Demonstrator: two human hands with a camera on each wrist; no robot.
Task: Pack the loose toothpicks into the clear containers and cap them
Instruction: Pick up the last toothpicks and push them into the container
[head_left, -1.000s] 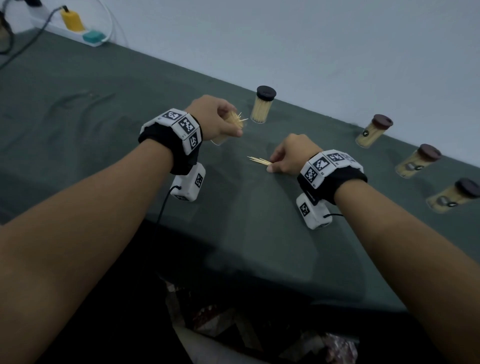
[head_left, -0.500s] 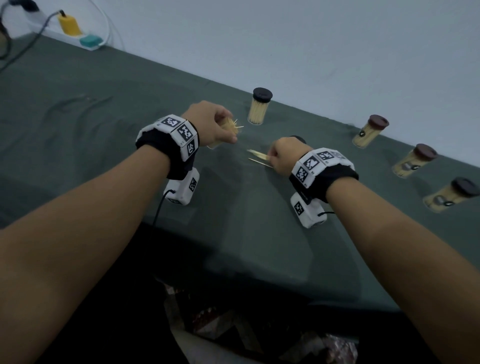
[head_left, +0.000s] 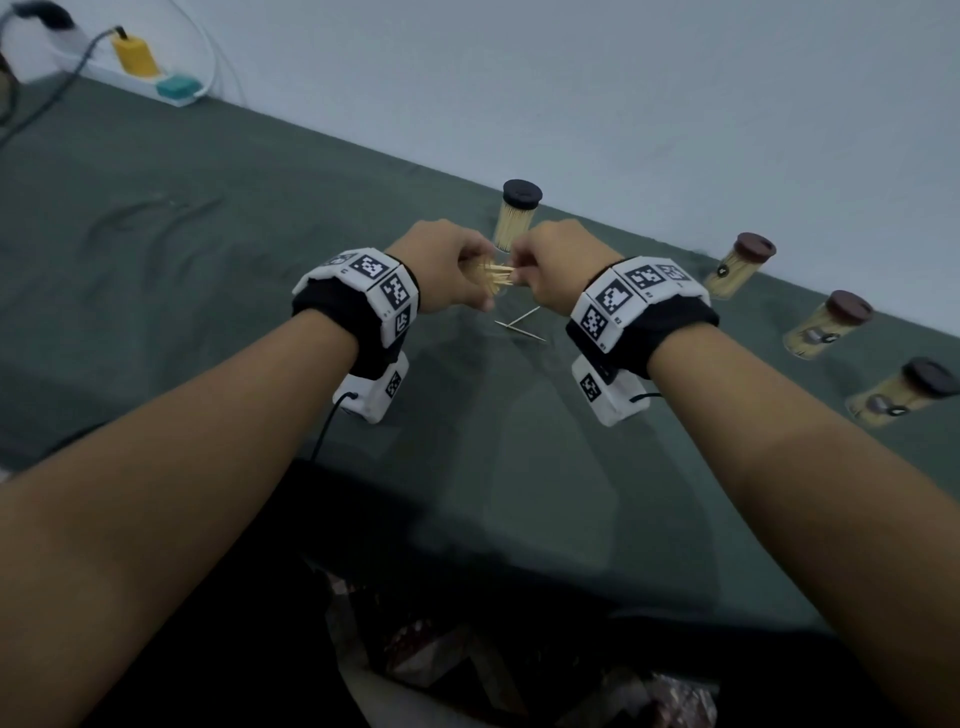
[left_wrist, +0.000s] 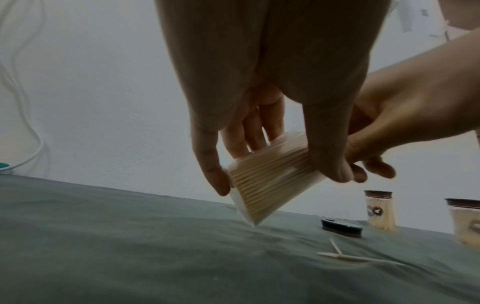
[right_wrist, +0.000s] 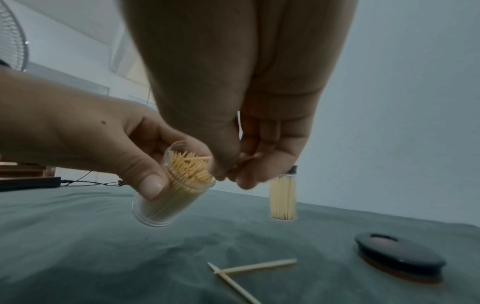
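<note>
A clear container (right_wrist: 170, 191) packed with toothpicks (right_wrist: 191, 169) sits tilted in the left hand (head_left: 444, 267), its open mouth turned toward the right hand (head_left: 558, 265). The left thumb and fingers curl round its wall and hold it above the green cloth (head_left: 208, 260). The right hand's fingertips (right_wrist: 235, 174) are bunched at the mouth, pinching what looks like a few toothpicks against the rim, though the exact grasp is partly hidden. Below and between the two hands, two loose toothpicks (right_wrist: 249, 271) lie crossed on the cloth. A dark cap (right_wrist: 400, 257) lies flat on the cloth just to the right of them, under the right hand. Just beyond the hands a capped container (head_left: 517, 215) full of toothpicks stands upright. Three more capped containers (head_left: 826, 325) stand in a row well off to the right of the right hand, near the wall (head_left: 571, 78).
</note>
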